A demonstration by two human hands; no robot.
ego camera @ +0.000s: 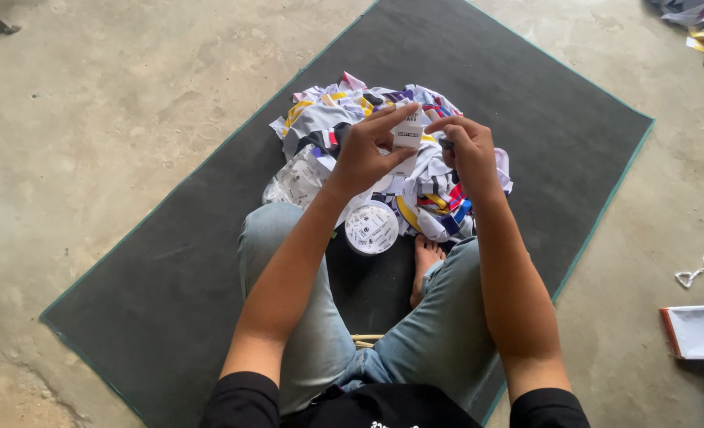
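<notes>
Label [408, 131] pinched between left hand [365, 158] fingers | right hand [469, 150] fingers closed on its edge | above wrapper pile [384, 170]

Both hands' fingers [396, 119] pinch a small white label [408, 133] above scraps [320, 119].

white sheet [701, 331] cut off at right edge, foot [425, 265] half hidden by jeans [435, 325]

Both forearms extend bare from short black sleeves at the lower frame toward centre. The left hand [365, 154] is raised, wrist bent, index finger stretched straight, thumb pinched beneath. The right hand [468, 149] sits just beside it, fingers curled inward, thumb and forefinger closed together.
</notes>
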